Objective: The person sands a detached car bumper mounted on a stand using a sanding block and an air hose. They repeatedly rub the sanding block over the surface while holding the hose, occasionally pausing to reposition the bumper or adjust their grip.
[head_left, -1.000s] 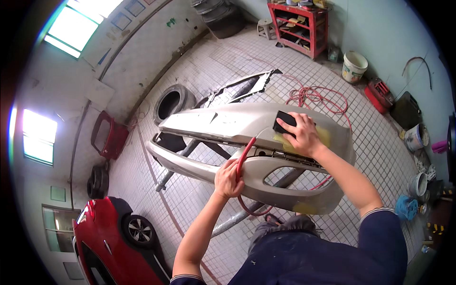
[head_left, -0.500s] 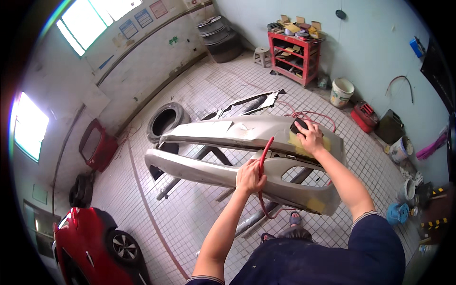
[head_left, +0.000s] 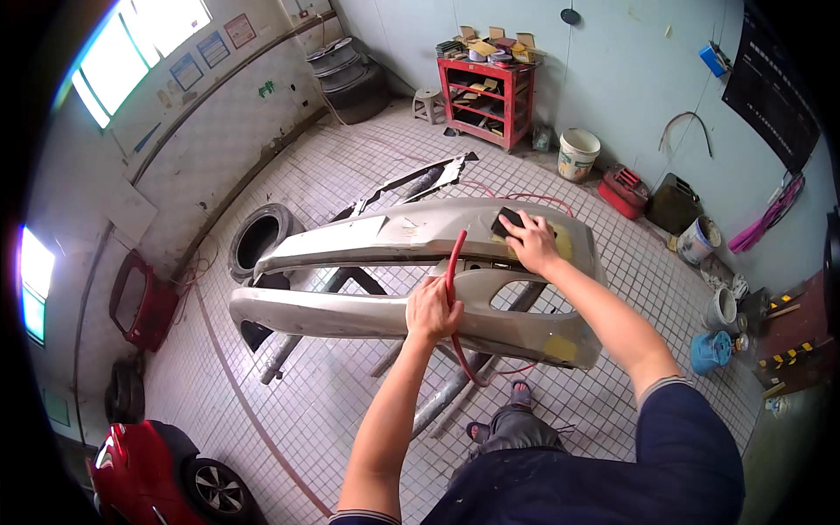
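Observation:
A grey car bumper (head_left: pixel 429 217) lies across a metal tube stand (head_left: pixel 442 402) in front of me. My left hand (head_left: pixel 431 308) is closed around a red hose (head_left: pixel 455 258), resting on the bumper's lower bar. The hose's free end points up and away, and its length hangs down below the bar. My right hand (head_left: pixel 535 243) grips a black sanding block (head_left: pixel 506 222) on the upper bar. A yellowish patch (head_left: pixel 563 241) shows just right of that hand; another yellow patch (head_left: pixel 560 348) marks the lower right corner. The block's underside is hidden.
Behind the bumper's left end lies a tyre (head_left: pixel 262 238). A red shelf cart (head_left: pixel 486 101), a white bucket (head_left: pixel 578 155) and a red jerrycan (head_left: pixel 623 191) line the far wall. A blue bucket (head_left: pixel 710 352) stands at right, a red car (head_left: pixel 166 472) at lower left.
The whole view has shifted, so the scene sits further left. My right hand has slid the block slightly left along the upper bar. My left hand keeps its hold on the hose.

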The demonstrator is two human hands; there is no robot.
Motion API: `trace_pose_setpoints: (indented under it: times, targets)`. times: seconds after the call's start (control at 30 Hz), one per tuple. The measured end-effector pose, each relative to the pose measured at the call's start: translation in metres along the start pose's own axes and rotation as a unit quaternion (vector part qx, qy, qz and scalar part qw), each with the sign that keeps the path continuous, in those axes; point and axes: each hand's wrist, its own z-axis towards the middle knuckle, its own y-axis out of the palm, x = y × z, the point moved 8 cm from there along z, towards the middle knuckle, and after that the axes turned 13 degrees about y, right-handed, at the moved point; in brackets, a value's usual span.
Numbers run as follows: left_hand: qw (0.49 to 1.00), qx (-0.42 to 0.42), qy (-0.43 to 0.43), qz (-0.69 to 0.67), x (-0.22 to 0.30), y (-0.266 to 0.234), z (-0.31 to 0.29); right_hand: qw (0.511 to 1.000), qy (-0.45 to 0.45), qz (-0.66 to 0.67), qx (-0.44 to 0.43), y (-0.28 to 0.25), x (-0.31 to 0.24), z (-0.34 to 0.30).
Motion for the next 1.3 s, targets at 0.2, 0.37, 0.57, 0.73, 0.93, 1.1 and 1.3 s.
trace_pose_setpoints:
  times: [0.2,0.37,0.57,0.73,0.93,1.1,1.3]
  targets:
    - [0.998,0.042,0.046,0.015,0.011,0.003,0.006,0.999,0.033,-0.019,-0.015,-0.008,0.008,0.018]
    - [0.999,0.037,0.019,0.005,0.004,-0.003,-0.004,0.999,-0.014,0.019,-0.025,-0.003,-0.008,-0.010]
    - [1.000,-0.024,-0.001,0.014,0.000,0.005,-0.001,0.997,-0.015,0.048,-0.058,-0.006,0.020,-0.002]
    - [0.999,-0.033,-0.013,0.006,0.005,0.014,0.009,0.998,0.063,-0.009,0.019,-0.007,0.030,0.027]
    - [0.999,-0.017,-0.029,0.014,-0.002,0.008,-0.002,0.995,-0.055,0.084,0.023,-0.019,0.033,-0.063]
    - [1.000,-0.002,0.005,0.027,0.010,0.012,0.014,0.998,0.009,0.056,0.040,-0.023,0.052,0.013]
    - [0.999,-0.019,-0.020,0.037,0.011,0.012,0.013,0.987,-0.094,0.123,0.047,-0.031,0.058,-0.032]
